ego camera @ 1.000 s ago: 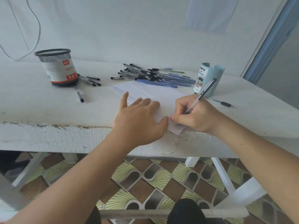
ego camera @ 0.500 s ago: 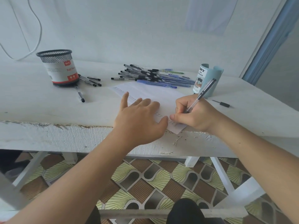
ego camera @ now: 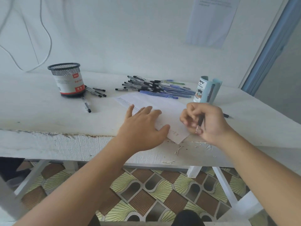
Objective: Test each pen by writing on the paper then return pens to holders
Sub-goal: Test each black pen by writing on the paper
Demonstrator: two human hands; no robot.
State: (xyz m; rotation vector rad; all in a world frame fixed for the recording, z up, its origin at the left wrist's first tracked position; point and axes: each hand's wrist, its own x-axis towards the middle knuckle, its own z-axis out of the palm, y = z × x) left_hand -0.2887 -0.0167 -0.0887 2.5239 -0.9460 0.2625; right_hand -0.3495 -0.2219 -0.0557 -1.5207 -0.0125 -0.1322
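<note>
One pen (ego camera: 200, 121) has lifted off paper (ego camera: 171, 114) in right hand (ego camera: 211, 126); left hand (ego camera: 143, 129) stays.

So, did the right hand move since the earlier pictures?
Yes. The right hand shifted right, off the near corner of the paper, and turned the pen.

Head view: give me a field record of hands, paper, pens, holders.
left hand: flat on paper
right hand: grips pen, at paper's right edge
pile: heaped on table, behind paper
mesh holder: upright, far left
stray pens: lying at mesh holder's base
blue holder: upright, right of pile
</note>
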